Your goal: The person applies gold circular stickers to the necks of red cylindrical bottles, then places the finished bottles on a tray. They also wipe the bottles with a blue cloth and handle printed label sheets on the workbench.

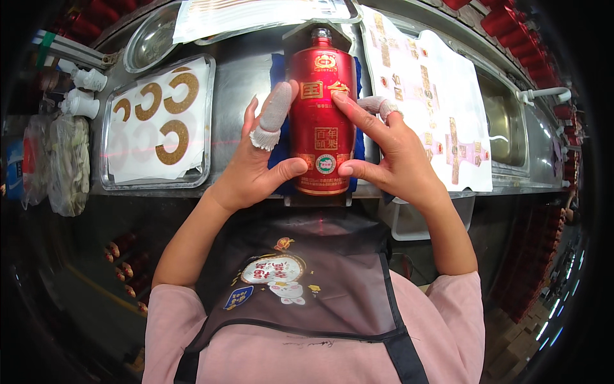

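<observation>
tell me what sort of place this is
Probably a workshop or small factory: a red bottle lies at a metal bench, a white sheet with gold shapes sits on the left, and red, bottle-like objects crowd the upper right.

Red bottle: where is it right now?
In the head view, the red bottle is at upper centre, between the left hand and the right hand.

The red bottle (309, 121) lay before you on its back, glossy, its neck (321, 34) pointing away from you and its base toward you. Blue material (279, 67) showed along both its sides. Facing you were a round gold emblem (325, 61), 2 large gold characters (313, 90), a block of 4 smaller ones (325, 137) and 1 green-and-white badge (326, 164).
</observation>
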Available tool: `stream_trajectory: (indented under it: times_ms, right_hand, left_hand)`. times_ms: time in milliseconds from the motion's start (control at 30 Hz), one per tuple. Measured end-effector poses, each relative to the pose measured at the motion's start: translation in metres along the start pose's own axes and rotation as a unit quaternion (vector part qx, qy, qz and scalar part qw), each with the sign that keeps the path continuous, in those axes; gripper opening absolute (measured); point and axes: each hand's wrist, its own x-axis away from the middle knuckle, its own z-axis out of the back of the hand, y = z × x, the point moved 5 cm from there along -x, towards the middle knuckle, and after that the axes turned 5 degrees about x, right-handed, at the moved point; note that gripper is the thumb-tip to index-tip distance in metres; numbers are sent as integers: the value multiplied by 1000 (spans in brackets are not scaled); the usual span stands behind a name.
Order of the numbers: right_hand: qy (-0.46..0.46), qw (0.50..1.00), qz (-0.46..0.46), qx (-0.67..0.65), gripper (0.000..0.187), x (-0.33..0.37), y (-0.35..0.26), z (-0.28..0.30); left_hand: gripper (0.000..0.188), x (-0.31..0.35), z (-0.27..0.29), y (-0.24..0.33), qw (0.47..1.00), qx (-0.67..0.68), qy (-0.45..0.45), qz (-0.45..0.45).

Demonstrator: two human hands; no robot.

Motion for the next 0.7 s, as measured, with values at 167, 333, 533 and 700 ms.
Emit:
stream_trajectory:
  times_ms: [167,333,533,700]
  right_hand:
    - [17,1000,11,-11,81,0,-2,-3]
    - [9,1000,13,-8,82,-1,-1,-1]
    - [0,1000,-3,-26,83,-2,-2,1]
    - [23,1000,4,-15,81,-5,-7,2]
  left_hand:
    - [96,0,0,-2,1000,3,9,-10]
    - [95,1,1,-2,1000,-2,10,-7]
    - [91,1,1,10,999,-18,28,-40]
    - [84,-2,-2,18,992,-107,-6,-60]
